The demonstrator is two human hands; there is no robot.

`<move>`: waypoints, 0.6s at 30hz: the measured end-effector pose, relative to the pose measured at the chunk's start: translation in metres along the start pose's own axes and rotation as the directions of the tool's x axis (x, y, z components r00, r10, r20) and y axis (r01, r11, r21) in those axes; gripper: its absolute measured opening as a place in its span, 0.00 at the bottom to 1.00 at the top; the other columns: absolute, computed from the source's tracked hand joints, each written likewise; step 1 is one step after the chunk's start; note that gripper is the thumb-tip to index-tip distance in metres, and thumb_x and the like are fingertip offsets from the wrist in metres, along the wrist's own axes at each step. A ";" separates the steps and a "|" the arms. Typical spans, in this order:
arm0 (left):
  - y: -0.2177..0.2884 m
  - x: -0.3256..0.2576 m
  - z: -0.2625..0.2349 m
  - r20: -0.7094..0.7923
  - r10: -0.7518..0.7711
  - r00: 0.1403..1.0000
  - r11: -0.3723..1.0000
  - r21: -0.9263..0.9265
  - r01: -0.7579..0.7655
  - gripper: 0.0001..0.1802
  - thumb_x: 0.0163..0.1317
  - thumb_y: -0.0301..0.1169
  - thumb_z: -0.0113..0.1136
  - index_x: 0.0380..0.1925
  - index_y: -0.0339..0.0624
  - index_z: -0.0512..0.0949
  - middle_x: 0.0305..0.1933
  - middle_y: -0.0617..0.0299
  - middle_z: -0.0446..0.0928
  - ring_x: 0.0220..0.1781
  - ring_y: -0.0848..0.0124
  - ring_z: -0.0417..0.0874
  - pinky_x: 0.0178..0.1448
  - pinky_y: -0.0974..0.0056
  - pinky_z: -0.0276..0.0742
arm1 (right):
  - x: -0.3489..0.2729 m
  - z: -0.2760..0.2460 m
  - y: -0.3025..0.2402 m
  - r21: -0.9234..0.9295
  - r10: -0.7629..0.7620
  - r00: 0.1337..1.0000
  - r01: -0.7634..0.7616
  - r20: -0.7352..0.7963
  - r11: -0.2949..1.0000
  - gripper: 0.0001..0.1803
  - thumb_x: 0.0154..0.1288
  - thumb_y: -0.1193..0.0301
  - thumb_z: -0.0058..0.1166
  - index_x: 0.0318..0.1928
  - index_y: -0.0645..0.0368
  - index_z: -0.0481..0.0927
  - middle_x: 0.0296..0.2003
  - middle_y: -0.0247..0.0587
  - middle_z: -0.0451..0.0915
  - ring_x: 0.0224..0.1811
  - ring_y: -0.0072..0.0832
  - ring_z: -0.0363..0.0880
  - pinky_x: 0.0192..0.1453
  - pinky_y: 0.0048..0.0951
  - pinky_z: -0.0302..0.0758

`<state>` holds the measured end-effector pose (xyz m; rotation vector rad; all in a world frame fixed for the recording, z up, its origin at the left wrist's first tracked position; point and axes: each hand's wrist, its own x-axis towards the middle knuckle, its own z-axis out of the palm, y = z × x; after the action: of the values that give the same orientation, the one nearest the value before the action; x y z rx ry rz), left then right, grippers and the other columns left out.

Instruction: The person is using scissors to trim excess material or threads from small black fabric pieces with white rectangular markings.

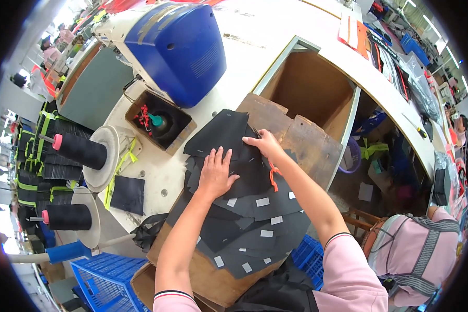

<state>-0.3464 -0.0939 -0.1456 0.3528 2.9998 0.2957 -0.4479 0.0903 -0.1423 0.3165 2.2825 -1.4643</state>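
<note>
My left hand [216, 174] lies flat with fingers spread on a stack of cut black fabric pieces [221, 132]. To its right, my right hand [265, 145] is closed, thumb and fingers pinched at the stack's right edge. A small dark pointed tool [255, 132] shows at those fingertips; most of it is hidden in the hand. An orange cord [273, 178] hangs below my right wrist over the fabric. Nearer to me, more dark fabric pieces with small white labels [262, 202] overlap in a fan.
A blue and white sewing machine [177, 52] stands at the back left. Beside it is a cardboard box [184, 136] holding a dark, green-topped object. Black thread cones [83, 152] stand at left. Behind the brown board [309, 148] is an open compartment [307, 83]. Blue crates [106, 281] sit below.
</note>
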 end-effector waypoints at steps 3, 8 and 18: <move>0.017 -0.006 -0.012 0.016 0.006 1.000 0.999 -0.051 -0.006 0.61 0.38 0.65 0.62 0.67 0.43 0.49 0.70 0.45 0.47 0.72 0.49 0.46 0.69 0.41 0.41 | 0.005 -0.003 -0.001 0.238 -0.068 0.975 0.016 0.213 0.971 0.20 0.47 0.60 0.66 0.34 0.65 0.80 0.23 0.36 0.78 0.23 0.22 0.74 0.25 0.24 0.67; 0.039 -0.018 -0.007 0.017 0.020 1.000 0.998 -0.061 -0.019 0.69 0.29 0.67 0.65 0.67 0.39 0.46 0.70 0.45 0.46 0.73 0.48 0.42 0.69 0.36 0.32 | -0.003 -0.002 -0.013 0.057 -0.109 0.978 0.101 0.177 0.993 0.16 0.47 0.65 0.63 0.32 0.65 0.79 0.19 0.33 0.74 0.17 0.18 0.67 0.20 0.24 0.61; 0.080 -0.068 -0.035 -0.182 -0.442 0.878 0.700 -0.682 0.211 0.44 0.41 0.18 0.55 0.64 0.36 0.53 0.46 0.41 0.74 0.50 0.44 0.75 0.53 0.55 0.73 | -0.135 -0.022 -0.062 0.362 -0.211 0.882 0.050 0.421 0.931 0.21 0.55 0.61 0.59 0.43 0.63 0.74 0.29 0.33 0.76 0.22 0.13 0.68 0.21 0.16 0.63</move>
<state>-0.2672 -0.0406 -0.0900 -0.3504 2.9139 1.4264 -0.3574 0.0881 -0.0230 -0.0905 1.7012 -1.7862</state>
